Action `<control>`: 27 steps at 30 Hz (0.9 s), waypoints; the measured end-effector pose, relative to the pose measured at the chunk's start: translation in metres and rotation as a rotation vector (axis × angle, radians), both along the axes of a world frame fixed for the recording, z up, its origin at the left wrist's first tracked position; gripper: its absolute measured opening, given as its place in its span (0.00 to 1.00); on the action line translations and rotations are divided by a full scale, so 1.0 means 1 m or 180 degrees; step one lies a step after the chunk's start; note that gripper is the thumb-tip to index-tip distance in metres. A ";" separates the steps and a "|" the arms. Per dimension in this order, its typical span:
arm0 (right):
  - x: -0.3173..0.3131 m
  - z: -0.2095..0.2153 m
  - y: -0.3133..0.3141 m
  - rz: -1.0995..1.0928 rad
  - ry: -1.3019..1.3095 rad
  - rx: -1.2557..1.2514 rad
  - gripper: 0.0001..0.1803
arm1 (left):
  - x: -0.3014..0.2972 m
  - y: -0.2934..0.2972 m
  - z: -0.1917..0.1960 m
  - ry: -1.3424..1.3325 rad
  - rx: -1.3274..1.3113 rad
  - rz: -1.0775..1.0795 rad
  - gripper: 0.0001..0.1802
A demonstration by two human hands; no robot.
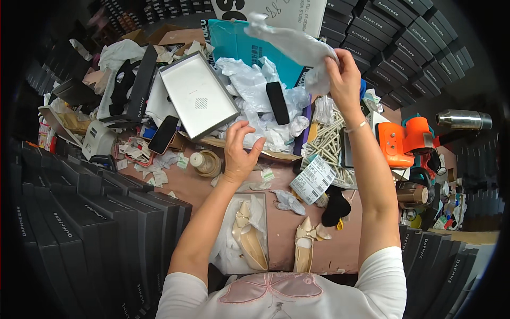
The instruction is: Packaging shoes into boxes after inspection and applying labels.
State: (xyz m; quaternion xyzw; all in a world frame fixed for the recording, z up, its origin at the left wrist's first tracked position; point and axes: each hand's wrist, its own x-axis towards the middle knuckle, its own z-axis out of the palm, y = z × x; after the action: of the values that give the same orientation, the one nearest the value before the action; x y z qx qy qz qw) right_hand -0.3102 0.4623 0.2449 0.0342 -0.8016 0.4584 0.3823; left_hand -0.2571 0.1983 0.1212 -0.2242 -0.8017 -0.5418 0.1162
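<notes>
My right hand (pixel 344 78) is raised over the far side of the table and grips a crumpled sheet of white tissue paper (pixel 295 45). My left hand (pixel 240 149) hovers lower, fingers spread, holding nothing, just in front of a heap of white tissue paper (pixel 255 101). Near the table's front edge an open shoebox (pixel 234 250) lined with tissue holds one beige pointed shoe (pixel 248 236). Its mate, a second beige shoe (pixel 304 245), lies on the bare table to the right of the box.
A grey box lid (pixel 197 95) and a phone (pixel 163 134) lie at the left. Stacks of black shoeboxes (pixel 95 223) flank both sides. An orange tape dispenser (pixel 404 141), a metal flask (pixel 462 120), a label sheet (pixel 312 179), a tape roll (pixel 206 162) and paper scraps crowd the table.
</notes>
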 end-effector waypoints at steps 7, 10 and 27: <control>0.183 -0.047 -0.078 0.1232 -0.1327 -0.2633 0.07 | 0.054 0.009 0.053 -0.3666 0.3770 -0.2117 0.35; 0.251 -0.086 -0.103 0.0899 -0.1619 -0.2903 0.08 | 0.108 -0.004 0.045 -0.3074 0.3301 -0.0953 0.17; 0.305 -0.236 -0.115 -0.0147 -0.2974 0.1508 0.24 | 0.274 -0.124 0.032 -0.3020 0.1769 -0.0161 0.15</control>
State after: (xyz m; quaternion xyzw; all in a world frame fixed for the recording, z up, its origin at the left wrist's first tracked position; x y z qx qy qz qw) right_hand -0.0055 0.3470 0.0090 -0.1061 -0.9689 0.2223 -0.0243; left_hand 0.0164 0.0747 0.1528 0.0645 -0.5872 -0.7773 -0.2163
